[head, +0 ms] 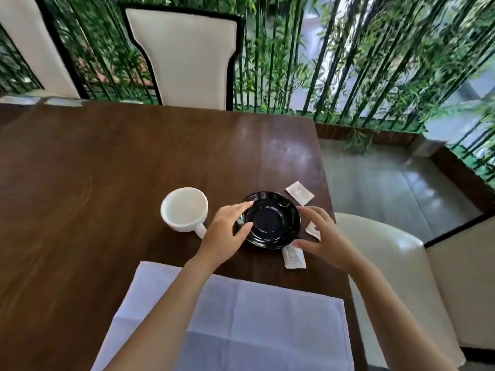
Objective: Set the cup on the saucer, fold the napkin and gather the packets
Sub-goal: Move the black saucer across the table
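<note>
A glossy black saucer [270, 220] lies on the dark wooden table [107, 170]. My left hand [227, 228] grips its left rim, fingers over the edge. My right hand [321, 234] touches its right rim with spread fingers. A white cup [184, 208] stands upright and empty just left of the saucer, handle toward me. Three white packets lie around the saucer: one [299, 192] at its far right, one [312, 230] partly under my right hand, one [293, 259] by its near edge. A white napkin [241, 317] lies unfolded and flat under my forearms.
The table's right edge runs close to the packets. A cream chair [388, 253] sits at the right, another white high-backed chair [187, 57] at the far side. Bamboo stalks [348, 62] stand behind the table.
</note>
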